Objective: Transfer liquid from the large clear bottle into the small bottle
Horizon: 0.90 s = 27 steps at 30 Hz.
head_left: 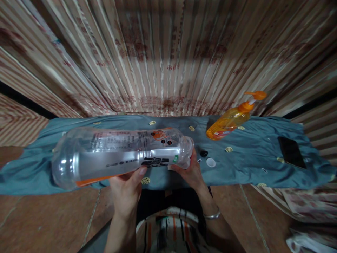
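A large clear plastic bottle (110, 154) with a silver and orange printed label lies sideways across both my hands, above the cloth. My left hand (127, 189) grips it from below near the middle, thumb on the label. Around the narrower right end, my right hand (191, 170) is closed; some of its fingers are hidden behind the bottle. Just right of that hand are a small black cap (204, 154) and a white round disc (211, 162). Further right stands a pump bottle (228, 121) of orange liquid with an orange pump head.
A teal cloth with yellow motifs (244, 168) covers the narrow table. On its right part lies a black phone-like slab (291, 151). Patterned pleated curtains (168, 63) hang behind the table and at both sides. A white bag-like item (308, 242) is on the floor, lower right.
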Tool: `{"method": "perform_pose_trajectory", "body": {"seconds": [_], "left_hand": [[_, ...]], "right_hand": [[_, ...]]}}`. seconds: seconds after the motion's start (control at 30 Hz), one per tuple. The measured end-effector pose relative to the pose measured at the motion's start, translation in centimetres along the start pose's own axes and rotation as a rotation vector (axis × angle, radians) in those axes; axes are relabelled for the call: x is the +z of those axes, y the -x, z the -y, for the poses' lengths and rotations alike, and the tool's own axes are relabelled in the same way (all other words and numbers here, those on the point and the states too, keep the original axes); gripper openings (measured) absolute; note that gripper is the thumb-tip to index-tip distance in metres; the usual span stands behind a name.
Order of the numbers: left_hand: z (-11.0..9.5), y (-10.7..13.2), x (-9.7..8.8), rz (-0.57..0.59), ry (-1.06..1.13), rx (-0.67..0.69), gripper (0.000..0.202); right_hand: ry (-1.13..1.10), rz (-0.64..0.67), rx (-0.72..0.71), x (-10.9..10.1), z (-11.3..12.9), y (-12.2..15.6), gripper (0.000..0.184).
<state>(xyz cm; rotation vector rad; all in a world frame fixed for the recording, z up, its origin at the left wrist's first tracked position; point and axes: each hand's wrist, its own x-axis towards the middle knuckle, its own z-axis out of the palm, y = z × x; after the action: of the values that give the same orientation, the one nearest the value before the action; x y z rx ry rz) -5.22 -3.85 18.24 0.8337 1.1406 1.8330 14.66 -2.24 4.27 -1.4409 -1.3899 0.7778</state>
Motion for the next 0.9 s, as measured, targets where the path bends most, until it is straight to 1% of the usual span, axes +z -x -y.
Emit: {"method": "perform_pose_trajectory", "body": {"seconds": [0.07,0.17,0.4,0.53,0.63,0.9], "left_hand": [[-0.1,0.0,0.1,0.005,0.008,0.001,0.071],[0.0,0.0,0.1,0.01,0.008,0.003,0.069],[0.2,0.0,-0.2,0.009,0.008,0.006,0.073],[0.2,0.1,-0.1,0.028,0.021,0.012,0.073],[0.2,0.1,0.0,0.021,0.017,0.01,0.073],[0.1,0.0,0.1,0.013,0.035,-0.006,0.073]], "right_hand": [[0.01,-0.016,-0.039,0.5,-0.7,0.1,0.115],[0.028,-0.032,-0.049,1.0,-1.5,0.2,0.111],[0.026,-0.042,0.024,1.7,-2.9,0.6,0.106],[0.03,-0.043,0.024,1.9,-3.0,0.7,0.1],[0.04,-0.045,0.008,2.0,-2.9,0.7,0.096],[0.073,-0.067,-0.012,2.2,-3.2,0.8,0.091]]}}
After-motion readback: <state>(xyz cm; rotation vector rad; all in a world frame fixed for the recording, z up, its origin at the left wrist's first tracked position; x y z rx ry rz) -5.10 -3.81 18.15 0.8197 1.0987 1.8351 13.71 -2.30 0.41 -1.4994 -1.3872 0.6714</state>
